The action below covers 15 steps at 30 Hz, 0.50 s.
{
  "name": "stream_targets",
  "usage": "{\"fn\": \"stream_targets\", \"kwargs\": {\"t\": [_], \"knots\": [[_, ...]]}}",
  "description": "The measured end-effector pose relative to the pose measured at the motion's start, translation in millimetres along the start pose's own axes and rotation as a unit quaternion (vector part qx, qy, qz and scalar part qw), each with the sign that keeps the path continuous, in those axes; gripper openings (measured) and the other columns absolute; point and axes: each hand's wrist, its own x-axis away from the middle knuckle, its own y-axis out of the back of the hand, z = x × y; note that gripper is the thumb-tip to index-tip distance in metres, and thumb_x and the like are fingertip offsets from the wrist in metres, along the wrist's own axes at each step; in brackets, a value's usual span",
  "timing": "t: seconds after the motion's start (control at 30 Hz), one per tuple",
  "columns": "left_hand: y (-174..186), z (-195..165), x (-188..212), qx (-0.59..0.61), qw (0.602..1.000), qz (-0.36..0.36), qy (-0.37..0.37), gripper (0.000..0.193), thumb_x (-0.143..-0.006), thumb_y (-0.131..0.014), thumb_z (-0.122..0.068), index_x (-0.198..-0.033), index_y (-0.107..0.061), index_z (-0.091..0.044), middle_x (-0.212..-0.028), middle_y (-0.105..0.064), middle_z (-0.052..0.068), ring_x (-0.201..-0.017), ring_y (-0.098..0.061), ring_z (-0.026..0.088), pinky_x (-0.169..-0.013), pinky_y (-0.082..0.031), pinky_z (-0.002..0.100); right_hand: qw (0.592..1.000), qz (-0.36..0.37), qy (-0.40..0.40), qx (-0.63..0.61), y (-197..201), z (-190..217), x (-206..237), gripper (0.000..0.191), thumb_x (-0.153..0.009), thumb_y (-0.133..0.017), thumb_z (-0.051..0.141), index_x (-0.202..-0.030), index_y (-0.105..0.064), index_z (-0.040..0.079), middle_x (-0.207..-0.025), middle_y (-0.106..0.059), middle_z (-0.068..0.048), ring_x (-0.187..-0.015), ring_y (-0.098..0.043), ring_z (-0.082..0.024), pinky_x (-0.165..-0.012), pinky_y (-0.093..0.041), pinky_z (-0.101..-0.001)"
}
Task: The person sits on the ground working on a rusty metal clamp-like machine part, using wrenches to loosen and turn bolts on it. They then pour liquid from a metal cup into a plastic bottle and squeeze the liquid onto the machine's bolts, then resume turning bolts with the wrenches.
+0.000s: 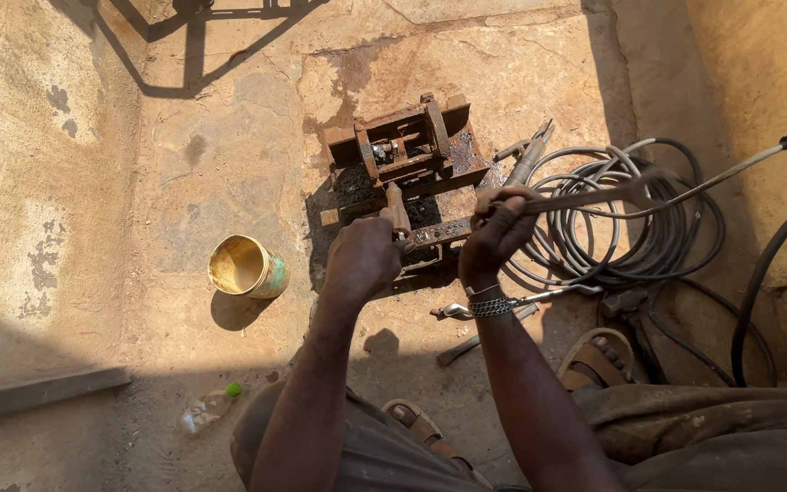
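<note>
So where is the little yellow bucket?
In the head view the yellow bucket stands on the concrete ground at the person's left, just left of the left hand and the rusty metal frame.
</note>
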Motion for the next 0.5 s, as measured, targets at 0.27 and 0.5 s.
{"fn": "stream_targets", "kwargs": {"t": [0.27,0.5], "knots": [[-6,4,-2,0.024,1.0,0.001,0.01,0.036,-0.097,-0.067,-0.036,-0.104,-0.069,-0.001,-0.084,-0.073,0.014,-0.075,-0.073,0.025,-0.078,-0.057,0.046,0.985,0.129,-0.117,0.003,54,15,-38,0.021,-0.116,-0.042,0.025,-0.112,-0.055,0.009,-0.073,-0.054,-0.002,-0.055,-0.041,-0.007,-0.049,-0.033,-0.0219],[-5,4,-3,0.021,0.999,0.02,0.036,0.034,-0.098,-0.067,-0.036,-0.103,-0.071,-0.003,-0.085,-0.074,0.014,-0.076,-0.073,0.024,-0.078,-0.056,0.045,0.879,0.307,-0.189,0.312,3,-29,18,0.029,-0.114,-0.036,0.03,-0.098,-0.053,0.013,-0.075,-0.053,0.002,-0.058,-0.048,-0.008,-0.05,-0.044,-0.0187]]}}
